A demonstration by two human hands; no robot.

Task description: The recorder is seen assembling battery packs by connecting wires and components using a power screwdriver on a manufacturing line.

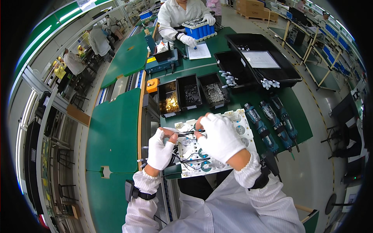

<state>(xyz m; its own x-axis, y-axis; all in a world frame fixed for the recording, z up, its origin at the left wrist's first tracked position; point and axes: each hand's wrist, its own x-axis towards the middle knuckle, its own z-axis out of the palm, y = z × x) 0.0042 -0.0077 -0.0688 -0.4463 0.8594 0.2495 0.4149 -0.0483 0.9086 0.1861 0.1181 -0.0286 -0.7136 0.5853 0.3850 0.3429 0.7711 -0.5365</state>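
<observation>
Head view: the left hand (pixel 160 150) pinches black wires (pixel 187 133) over the left part of the white cell-holder plate (pixel 189 147), apparently keeping them gathered. The right hand's (pixel 222 138) thumb and forefinger are at the same wires; I can't tell whether they're closed. Beyond the plate sit three small parts bins (pixel 191 107), right of it three cordless screwdrivers (pixel 269 112), presumably for easy reach.

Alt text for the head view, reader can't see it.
A person's white-gloved left hand and right hand are at black wires over a white panel at a green table's edge. Three black bins of small parts sit beyond it; three teal power drivers lie to the right. Across the table, a co-worker has a hand on a blue block.
</observation>
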